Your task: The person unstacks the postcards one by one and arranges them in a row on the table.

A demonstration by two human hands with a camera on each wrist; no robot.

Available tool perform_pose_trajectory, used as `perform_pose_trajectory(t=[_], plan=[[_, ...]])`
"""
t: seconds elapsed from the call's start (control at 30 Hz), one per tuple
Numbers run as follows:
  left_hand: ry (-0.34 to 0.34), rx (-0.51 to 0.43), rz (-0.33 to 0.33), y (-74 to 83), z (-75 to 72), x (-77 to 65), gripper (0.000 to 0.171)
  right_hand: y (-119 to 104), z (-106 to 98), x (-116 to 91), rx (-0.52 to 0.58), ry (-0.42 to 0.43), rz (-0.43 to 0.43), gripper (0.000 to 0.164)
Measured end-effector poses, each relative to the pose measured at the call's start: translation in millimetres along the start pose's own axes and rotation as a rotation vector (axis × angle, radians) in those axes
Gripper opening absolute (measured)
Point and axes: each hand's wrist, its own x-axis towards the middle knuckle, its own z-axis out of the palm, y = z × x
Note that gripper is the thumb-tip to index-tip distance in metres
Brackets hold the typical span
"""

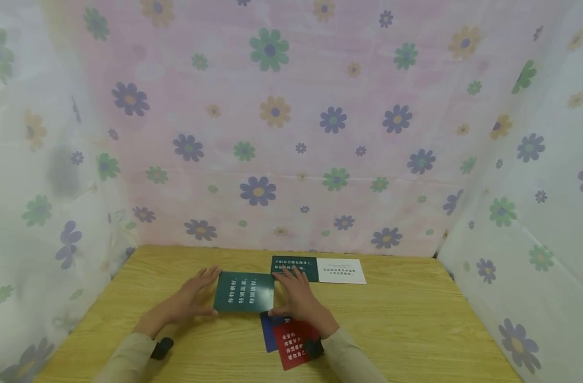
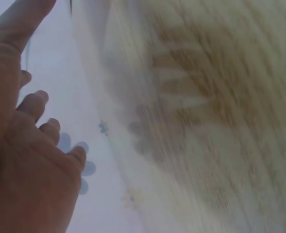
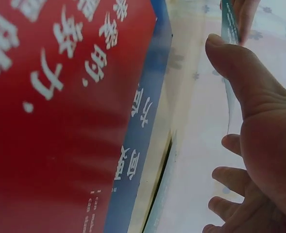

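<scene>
A dark green card [image 1: 244, 292] with white lettering turned sideways is held up off the wooden table between two hands. The left hand [image 1: 192, 297] holds its left side, with fingers at the upper corner and thumb near the lower one. On the opposite side, the right hand [image 1: 298, 295] grips the card with thumb low and fingers high. The right wrist view shows the card [image 3: 228, 29] nearly edge-on beside the right thumb [image 3: 244, 73]. Below the right hand, a red card [image 1: 291, 346] with white lettering partly covers a blue card [image 1: 269, 335]. In the left wrist view, the left hand [image 2: 31, 160] fills the left side.
Behind the right hand, another green card [image 1: 303, 263] lies side by side with a white card [image 1: 341, 271] on the wooden table [image 1: 406, 319]. Flower-patterned cloth [image 1: 272, 149] hangs behind the table and on both sides.
</scene>
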Motion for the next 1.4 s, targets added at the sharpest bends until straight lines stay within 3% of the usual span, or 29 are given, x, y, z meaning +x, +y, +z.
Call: perform_pose_trajectory(t=[0.23,0.5,0.67,0.83,1.07,1.4], plan=[[-0.022,-0.019,-0.01,-13.2,-3.4,8.0,0.104,6.3,3.7,15.1,-0.007,-0.01,0.0,0.097],[-0.107,-0.039,-0.072,-22.9,-11.5,16.0,0.105,9.5,3.8,30.2,0.025,-0.044,-0.018,0.095],[-0.097,-0.047,-0.071,-27.0,-15.1,20.1,0.103,12.4,5.8,40.8,0.002,-0.061,-0.028,0.095],[-0.084,0.006,-0.047,-30.8,-16.3,27.0,0.101,14.2,4.3,51.1,0.001,-0.071,-0.035,0.095],[-0.117,0.062,-0.122,-34.7,-17.0,41.1,0.102,20.7,6.0,63.5,0.006,-0.102,-0.008,0.096],[-0.161,0.115,-0.121,-40.4,-19.7,58.7,0.102,28.5,7.6,75.2,-0.006,-0.149,0.028,0.092]])
